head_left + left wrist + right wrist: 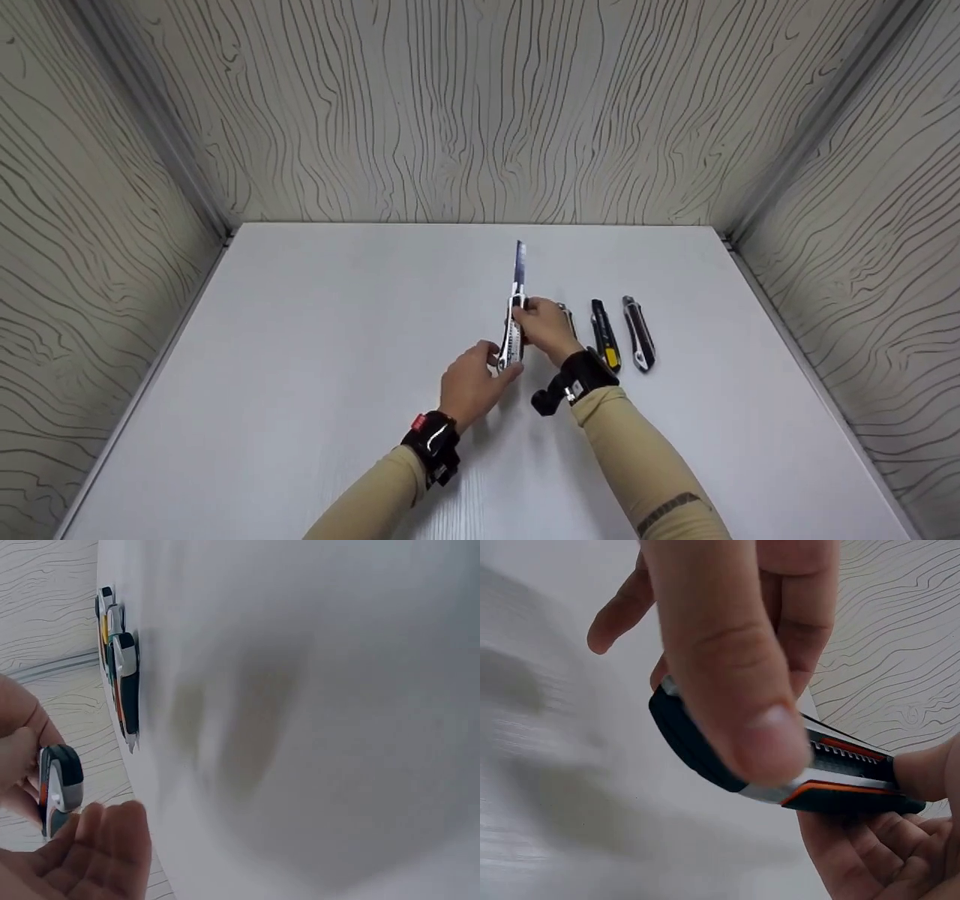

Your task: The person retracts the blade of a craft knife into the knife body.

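A utility knife (513, 337) with a silver-and-black handle and orange trim stands tilted up over the table, its long blade (520, 266) extended toward the back wall. My right hand (547, 326) grips the upper handle, with the thumb (922, 769) on the slider track. At the butt end, my left hand (472, 379) holds the handle between thumb and fingers. In the right wrist view the left thumb lies across the butt, near the camera. The left wrist view shows the knife's butt (61, 776) close to the left fingers (112, 844).
Right of the hands, a black-and-yellow cutter (606, 337) and a dark grey-edged cutter (639, 334) lie on the white table (315, 337). Another cutter (568, 318) is partly hidden behind the right hand. Wood-patterned walls (480, 112) enclose the table's back and sides.
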The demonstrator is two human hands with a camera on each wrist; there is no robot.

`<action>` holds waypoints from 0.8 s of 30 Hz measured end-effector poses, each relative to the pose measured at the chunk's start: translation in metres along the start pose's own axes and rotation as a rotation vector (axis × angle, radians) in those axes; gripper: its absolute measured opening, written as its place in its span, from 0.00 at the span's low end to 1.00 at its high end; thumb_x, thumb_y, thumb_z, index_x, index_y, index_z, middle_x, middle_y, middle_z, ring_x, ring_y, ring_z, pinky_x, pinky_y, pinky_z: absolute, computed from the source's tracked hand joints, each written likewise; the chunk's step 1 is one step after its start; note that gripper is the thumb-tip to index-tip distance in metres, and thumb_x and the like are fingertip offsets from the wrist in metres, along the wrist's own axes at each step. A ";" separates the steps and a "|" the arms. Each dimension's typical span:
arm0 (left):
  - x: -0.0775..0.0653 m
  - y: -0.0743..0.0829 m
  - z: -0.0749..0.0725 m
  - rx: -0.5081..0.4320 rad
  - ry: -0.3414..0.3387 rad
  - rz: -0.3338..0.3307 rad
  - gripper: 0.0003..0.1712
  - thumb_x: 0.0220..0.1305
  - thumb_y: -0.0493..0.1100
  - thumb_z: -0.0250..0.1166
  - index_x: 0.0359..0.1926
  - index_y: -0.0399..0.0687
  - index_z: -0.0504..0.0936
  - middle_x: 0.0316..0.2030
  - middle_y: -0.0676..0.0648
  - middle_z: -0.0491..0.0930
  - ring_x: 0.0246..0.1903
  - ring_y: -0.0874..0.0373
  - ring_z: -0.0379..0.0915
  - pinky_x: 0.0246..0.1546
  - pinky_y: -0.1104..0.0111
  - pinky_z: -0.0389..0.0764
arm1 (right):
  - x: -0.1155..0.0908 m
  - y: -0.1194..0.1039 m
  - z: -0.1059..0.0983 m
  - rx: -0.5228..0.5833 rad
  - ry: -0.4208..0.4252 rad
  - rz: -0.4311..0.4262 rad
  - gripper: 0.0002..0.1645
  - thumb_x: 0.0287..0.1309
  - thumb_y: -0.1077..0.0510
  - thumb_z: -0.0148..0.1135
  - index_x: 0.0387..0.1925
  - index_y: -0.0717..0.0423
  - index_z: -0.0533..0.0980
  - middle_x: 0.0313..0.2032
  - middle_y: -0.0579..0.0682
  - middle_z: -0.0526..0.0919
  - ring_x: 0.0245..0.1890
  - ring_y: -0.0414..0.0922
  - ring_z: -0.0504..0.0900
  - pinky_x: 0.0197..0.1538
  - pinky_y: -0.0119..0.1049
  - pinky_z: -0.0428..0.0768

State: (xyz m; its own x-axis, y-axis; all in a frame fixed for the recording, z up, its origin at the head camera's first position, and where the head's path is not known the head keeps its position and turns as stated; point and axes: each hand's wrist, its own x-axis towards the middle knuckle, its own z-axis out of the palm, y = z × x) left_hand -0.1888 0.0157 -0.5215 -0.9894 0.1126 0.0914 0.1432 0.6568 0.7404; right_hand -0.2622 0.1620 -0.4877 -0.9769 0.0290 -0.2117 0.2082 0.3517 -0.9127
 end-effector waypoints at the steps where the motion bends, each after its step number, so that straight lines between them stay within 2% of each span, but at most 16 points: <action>1: 0.000 -0.002 0.000 -0.020 -0.022 -0.006 0.23 0.62 0.62 0.62 0.47 0.50 0.79 0.34 0.54 0.84 0.26 0.65 0.72 0.26 0.71 0.71 | 0.000 0.000 0.000 0.001 -0.004 -0.003 0.17 0.67 0.56 0.54 0.49 0.64 0.77 0.39 0.56 0.85 0.33 0.44 0.82 0.36 0.34 0.83; 6: 0.000 -0.011 0.000 -0.145 -0.108 -0.025 0.20 0.74 0.54 0.49 0.47 0.48 0.81 0.33 0.49 0.85 0.25 0.61 0.76 0.26 0.69 0.74 | 0.002 0.001 -0.002 0.018 -0.031 0.006 0.18 0.68 0.57 0.53 0.53 0.64 0.75 0.43 0.58 0.85 0.35 0.43 0.82 0.37 0.34 0.83; 10: 0.000 -0.018 0.002 -0.350 -0.222 -0.049 0.18 0.75 0.49 0.49 0.49 0.42 0.79 0.36 0.41 0.84 0.28 0.52 0.82 0.24 0.66 0.80 | 0.002 0.001 -0.002 0.046 -0.072 0.013 0.19 0.70 0.58 0.51 0.56 0.65 0.73 0.46 0.60 0.85 0.36 0.42 0.82 0.38 0.34 0.83; 12: 0.000 -0.020 0.002 -0.455 -0.281 -0.073 0.18 0.75 0.47 0.50 0.52 0.40 0.78 0.39 0.38 0.84 0.31 0.46 0.83 0.25 0.63 0.83 | 0.001 0.001 -0.001 0.054 -0.089 0.014 0.20 0.71 0.57 0.50 0.57 0.65 0.72 0.47 0.60 0.84 0.37 0.42 0.82 0.39 0.34 0.83; 14: 0.000 -0.021 0.001 -0.518 -0.318 -0.078 0.18 0.75 0.46 0.50 0.53 0.38 0.78 0.40 0.37 0.84 0.34 0.42 0.83 0.29 0.59 0.84 | 0.000 0.001 -0.001 0.054 -0.101 0.009 0.20 0.71 0.57 0.50 0.58 0.65 0.71 0.47 0.60 0.84 0.38 0.43 0.82 0.39 0.35 0.83; 18: 0.001 -0.022 -0.002 -0.546 -0.337 -0.079 0.17 0.74 0.45 0.52 0.51 0.37 0.78 0.40 0.38 0.85 0.35 0.41 0.83 0.31 0.59 0.84 | -0.002 0.002 0.001 0.037 -0.122 -0.010 0.20 0.72 0.57 0.50 0.58 0.65 0.70 0.47 0.60 0.84 0.38 0.43 0.82 0.40 0.35 0.83; 24: -0.001 -0.025 0.000 -0.509 -0.327 -0.070 0.17 0.74 0.45 0.53 0.51 0.36 0.77 0.39 0.36 0.85 0.34 0.43 0.83 0.30 0.62 0.84 | -0.003 0.005 0.002 0.084 -0.127 -0.033 0.19 0.71 0.53 0.53 0.53 0.65 0.74 0.44 0.61 0.85 0.38 0.42 0.84 0.43 0.36 0.83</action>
State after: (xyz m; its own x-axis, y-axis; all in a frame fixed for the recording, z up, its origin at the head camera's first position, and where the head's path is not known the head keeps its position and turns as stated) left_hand -0.1919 -0.0007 -0.5405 -0.9260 0.3583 -0.1187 -0.0312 0.2407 0.9701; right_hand -0.2584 0.1614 -0.4928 -0.9704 -0.1015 -0.2191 0.1850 0.2706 -0.9448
